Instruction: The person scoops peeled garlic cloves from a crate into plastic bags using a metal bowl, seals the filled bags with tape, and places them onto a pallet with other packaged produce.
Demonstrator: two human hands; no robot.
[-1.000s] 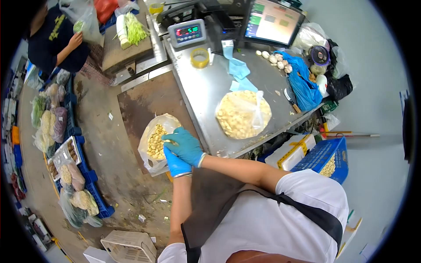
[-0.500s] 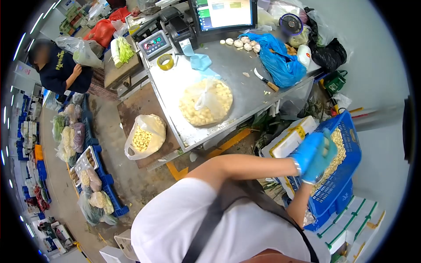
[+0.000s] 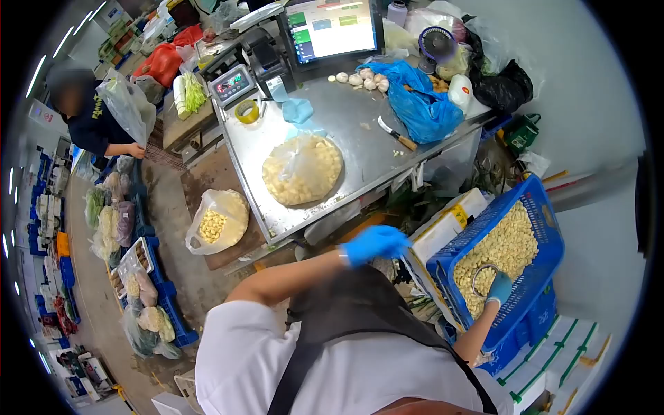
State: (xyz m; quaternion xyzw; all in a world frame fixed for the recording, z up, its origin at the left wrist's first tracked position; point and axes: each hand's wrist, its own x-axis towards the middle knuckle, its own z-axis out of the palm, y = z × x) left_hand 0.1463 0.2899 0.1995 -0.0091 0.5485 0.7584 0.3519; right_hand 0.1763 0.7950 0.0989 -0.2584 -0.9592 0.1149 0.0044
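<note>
My right hand (image 3: 500, 288), in a blue-green glove, grips a round metal bowl (image 3: 483, 280) whose rim shows among the peeled garlic cloves (image 3: 508, 238). These cloves fill much of a blue slatted crate (image 3: 550, 228) on my right. My left hand (image 3: 377, 245), in a brighter blue glove, is in the air left of the crate, near a white foam box (image 3: 443, 225). Its fingers stretch to the right, somewhat blurred, and I see nothing in them. A clear bag of peeled cloves (image 3: 302, 171) rests on the metal table (image 3: 360, 111).
An opened bag of cloves (image 3: 218, 223) sits lower, left of the table. On the table are a knife (image 3: 398, 133), tape (image 3: 247, 111), a scale (image 3: 232, 84), a monitor (image 3: 332, 31) and a blue bag (image 3: 422, 104). Another person (image 3: 97, 114) holds a plastic bag at far left.
My hands, together over the crate before, have parted. The left has swung leftward; the right has gone down to the cloves with the bowl. The other person's hand has lowered.
</note>
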